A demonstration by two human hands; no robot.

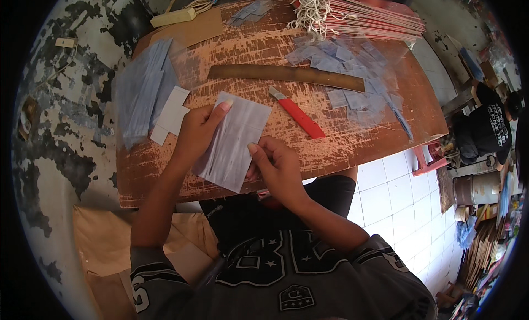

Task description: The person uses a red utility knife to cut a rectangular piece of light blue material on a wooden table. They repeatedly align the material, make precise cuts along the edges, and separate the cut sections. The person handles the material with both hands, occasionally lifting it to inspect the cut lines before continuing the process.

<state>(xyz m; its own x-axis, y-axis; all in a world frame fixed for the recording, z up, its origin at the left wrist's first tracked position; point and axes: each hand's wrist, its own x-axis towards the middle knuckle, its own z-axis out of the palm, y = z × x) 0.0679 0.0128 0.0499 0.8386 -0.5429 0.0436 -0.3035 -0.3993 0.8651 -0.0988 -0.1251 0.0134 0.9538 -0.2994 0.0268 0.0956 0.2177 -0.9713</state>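
Between my hands is a stack of clear plastic sheets, greyish and rectangular, tilted above the near edge of the table. My left hand grips its upper left side, thumb on top. At the lower right edge my right hand pinches the stack, thumb on top and the other fingers curled behind. A white cut card lies just left of my left hand. Right of the stack lies a red-handled cutter knife, its blade end pointing to the upper left.
On the worn brown table lie a long flat ruler-like strip, bluish plastic sheets at left and scattered plastic pieces at right. Red bundles with white cords sit at the back. Another person is at far right.
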